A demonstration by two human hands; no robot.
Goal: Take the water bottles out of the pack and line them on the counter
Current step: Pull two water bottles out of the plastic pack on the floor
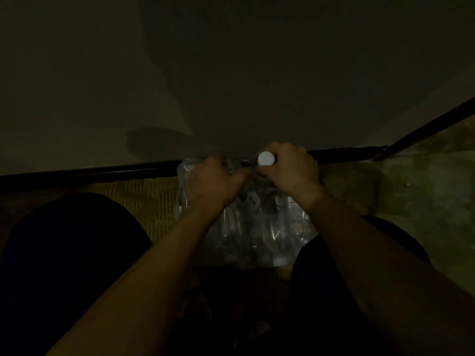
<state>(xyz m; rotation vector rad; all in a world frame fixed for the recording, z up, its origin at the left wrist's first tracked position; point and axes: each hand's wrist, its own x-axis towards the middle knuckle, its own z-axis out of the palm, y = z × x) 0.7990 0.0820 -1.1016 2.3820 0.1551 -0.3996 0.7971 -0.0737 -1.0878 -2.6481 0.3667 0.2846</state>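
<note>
The scene is very dim. A clear plastic-wrapped pack of water bottles lies on the floor between my knees, against the wall. At its far end my right hand grips the neck of a water bottle whose white cap faces me. My left hand grips the plastic wrap of the pack just left of that bottle. The other bottles inside the wrap show only as faint glints.
A dark baseboard runs along the foot of a plain wall. Woven yellowish flooring lies under the pack, with a greenish patch to the right. My dark-clothed knees flank the pack.
</note>
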